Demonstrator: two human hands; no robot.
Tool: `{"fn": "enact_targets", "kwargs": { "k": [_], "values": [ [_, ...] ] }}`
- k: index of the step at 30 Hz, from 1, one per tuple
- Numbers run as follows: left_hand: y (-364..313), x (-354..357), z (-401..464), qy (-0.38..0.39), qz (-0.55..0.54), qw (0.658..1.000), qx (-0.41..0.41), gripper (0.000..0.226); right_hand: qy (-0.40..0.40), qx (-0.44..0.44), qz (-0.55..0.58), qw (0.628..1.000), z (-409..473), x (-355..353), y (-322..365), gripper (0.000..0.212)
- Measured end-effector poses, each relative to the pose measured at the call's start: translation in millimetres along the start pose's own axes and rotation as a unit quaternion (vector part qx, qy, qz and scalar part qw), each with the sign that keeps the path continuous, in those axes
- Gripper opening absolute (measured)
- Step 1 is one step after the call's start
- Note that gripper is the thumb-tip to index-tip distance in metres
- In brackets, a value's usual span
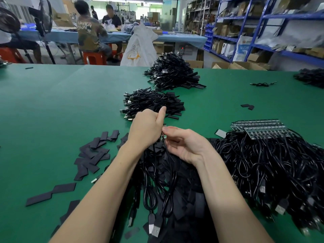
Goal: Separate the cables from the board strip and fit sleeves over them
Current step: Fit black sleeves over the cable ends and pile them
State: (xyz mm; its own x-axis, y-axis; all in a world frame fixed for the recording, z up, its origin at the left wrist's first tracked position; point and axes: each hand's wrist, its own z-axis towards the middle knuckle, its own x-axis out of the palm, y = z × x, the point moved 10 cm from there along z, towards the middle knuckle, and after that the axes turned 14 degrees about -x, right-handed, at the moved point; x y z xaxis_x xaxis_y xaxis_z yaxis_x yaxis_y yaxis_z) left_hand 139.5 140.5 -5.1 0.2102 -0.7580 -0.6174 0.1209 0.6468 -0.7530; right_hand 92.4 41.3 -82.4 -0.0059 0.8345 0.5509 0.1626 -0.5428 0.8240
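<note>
Both hands meet near the middle of the green tabletop (pixel 52 106), over the heap of loose sleeves and cables at the near edge. Left hand (pixel 145 130) is curled round something small, thumb sticking up; right hand (pixel 185 144) pinches the small board piece (pixel 164 133) between thumb and fingers, its black cable (pixel 169 165) hanging down toward the near edge. Looks like the snap-off step (contact point mostly hidden by the fingers).

Handling: board is light, thin, stiff and brittle, so grip close on either side of the break line, not on the solder joint. Cable is limp, won't resist. Flat black sleeves (pixel 94 151) lie left of the hands, soft and light; they'll need opening to slide on. More board strips (pixel 259 127) sit on the cable heap toward the right edge.
</note>
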Motion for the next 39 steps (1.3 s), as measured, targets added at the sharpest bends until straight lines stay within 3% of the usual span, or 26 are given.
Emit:
{"fn": "enact_targets", "kwargs": {
  "k": [5,8,11,14,16,18,21,23,24,27,28,32,36,39],
  "values": [
    [9.0,0.3,4.5,0.021,-0.086,0.995,-0.035,0.072,0.031,-0.004,0.022,0.999,-0.8,8.5,2.7,0.011],
    [25.6,-5.1,10.0,0.029,-0.012,0.997,-0.064,0.075,0.041,-0.016,-0.053,0.998,-3.6,4.0,12.2,0.010],
    [35.0,-24.3,13.5,-0.036,0.120,0.990,-0.066,0.064,0.003,-0.053,-0.151,0.987,-0.8,-14.0,29.1,0.013],
    [18.7,-30.6,9.9,-0.047,0.053,0.997,-0.016,0.036,-0.034,-0.076,-0.174,0.981,0.2,-22.0,38.4,0.014],
    [18.8,-13.5,10.5,0.072,-0.081,0.992,-0.067,0.024,-0.041,-0.085,-0.168,0.981,-0.3,-24.5,40.9,0.007],
    [19.8,17.6,-1.8,0.241,-0.161,0.948,-0.130,0.018,-0.036,-0.098,-0.157,0.982,-0.3,-25.5,44.5,0.002],
    [21.1,29.8,-16.5,0.321,-0.218,0.908,-0.158,0.009,-0.007,-0.122,-0.189,0.974,-0.3,-20.9,50.1,0.008],
    [26.6,26.1,-15.9,0.314,-0.256,0.896,-0.181,0.016,-0.011,-0.155,-0.268,0.951,-0.2,-23.5,57.1,0.011],
    [29.9,22.8,-14.3,0.307,-0.264,0.894,-0.191,0.018,-0.018,-0.183,-0.344,0.921,-0.4,-26.5,63.9,0.012],
    [39.9,13.5,-8.5,0.285,-0.263,0.897,-0.212,0.021,0.026,-0.239,-0.634,0.735,-0.8,-14.9,74.5,0.023],
    [42.6,11.8,-8.0,0.283,-0.264,0.895,-0.221,0.021,0.057,-0.227,-0.677,0.698,0.9,-10.4,66.9,0.028],
    [44.6,12.3,-8.8,0.285,-0.266,0.892,-0.229,0.020,0.108,-0.182,-0.697,0.685,6.8,-5.4,38.1,0.026],
    [42.4,16.5,-10.4,0.288,-0.275,0.889,-0.226,0.020,0.048,-0.232,-0.682,0.692,7.6,-11.4,54.7,0.014],
    [36.8,22.3,-15.4,0.314,-0.280,0.880,-0.220,0.021,0.005,-0.245,-0.643,0.725,5.4,-17.9,64.4,0.018]
  ]
}}
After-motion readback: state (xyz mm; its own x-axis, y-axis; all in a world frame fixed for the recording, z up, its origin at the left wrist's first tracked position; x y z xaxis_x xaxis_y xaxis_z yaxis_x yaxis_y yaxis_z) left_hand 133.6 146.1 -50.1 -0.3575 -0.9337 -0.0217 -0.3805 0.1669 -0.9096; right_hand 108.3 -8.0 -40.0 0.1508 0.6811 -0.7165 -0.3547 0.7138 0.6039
